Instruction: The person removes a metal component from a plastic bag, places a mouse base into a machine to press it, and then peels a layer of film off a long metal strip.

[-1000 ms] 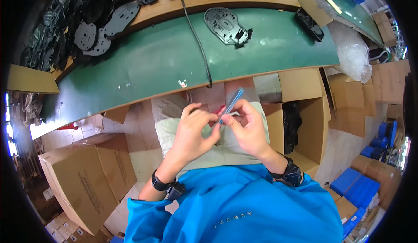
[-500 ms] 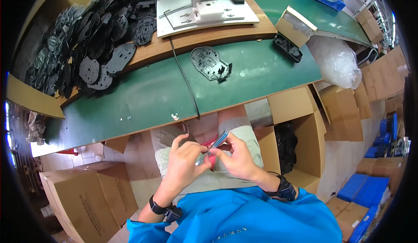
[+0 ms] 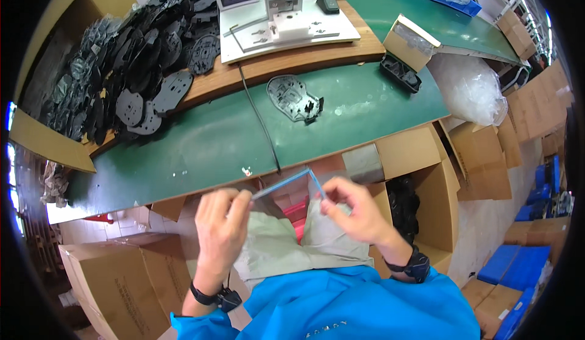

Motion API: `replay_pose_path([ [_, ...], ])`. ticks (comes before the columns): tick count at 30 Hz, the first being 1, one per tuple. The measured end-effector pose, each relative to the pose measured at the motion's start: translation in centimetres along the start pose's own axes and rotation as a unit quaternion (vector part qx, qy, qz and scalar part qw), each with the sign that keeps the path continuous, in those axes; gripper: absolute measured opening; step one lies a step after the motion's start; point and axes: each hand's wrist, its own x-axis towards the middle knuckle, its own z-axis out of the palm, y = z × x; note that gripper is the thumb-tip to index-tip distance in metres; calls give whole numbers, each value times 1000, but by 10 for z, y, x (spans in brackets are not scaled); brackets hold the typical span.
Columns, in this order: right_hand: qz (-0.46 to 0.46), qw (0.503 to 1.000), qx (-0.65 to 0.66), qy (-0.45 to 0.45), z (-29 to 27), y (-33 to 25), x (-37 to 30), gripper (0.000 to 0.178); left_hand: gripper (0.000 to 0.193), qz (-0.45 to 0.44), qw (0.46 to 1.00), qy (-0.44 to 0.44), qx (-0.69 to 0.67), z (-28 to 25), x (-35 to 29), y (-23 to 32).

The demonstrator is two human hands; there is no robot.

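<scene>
A thin, translucent blue strip (image 3: 282, 184) is stretched between my hands above my lap, with a sharp bend near its right part. My left hand (image 3: 220, 221) pinches its left end, fingers pressed together. At the other end, my right hand (image 3: 353, 211) grips the short, downward-slanting part between thumb and fingers. The kind of strip cannot be made out. Beyond my hands, a dark grey moulded plastic plate (image 3: 290, 98) lies on the green bench (image 3: 201, 148), with a small black part at its right end.
A white-based machine (image 3: 234, 41) stands on a wooden board, its black cable (image 3: 259, 115) crossing the bench. Dark plastic plates (image 3: 143, 53) are heaped at the left. A black tray (image 3: 400, 75) and small carton (image 3: 411, 42) sit at the right. Cardboard boxes (image 3: 116, 282) flank my legs.
My hands have moved apart, the left one leftward and the right one to the right. The blue strip, bunched between them before, is now drawn out into a bent line.
</scene>
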Motion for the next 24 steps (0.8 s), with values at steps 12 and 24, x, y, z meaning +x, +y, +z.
replay_pose_path([
  [12, -178, 940, 286, 49, -49, -21, 15, 17, 30, 96, 995, 5, -36, -20, 35, -26],
  [24, -261, 963, -24, 59, -39, -81, 49, 18, 21, 126, 952, 4, -277, 22, 102, 0],
])
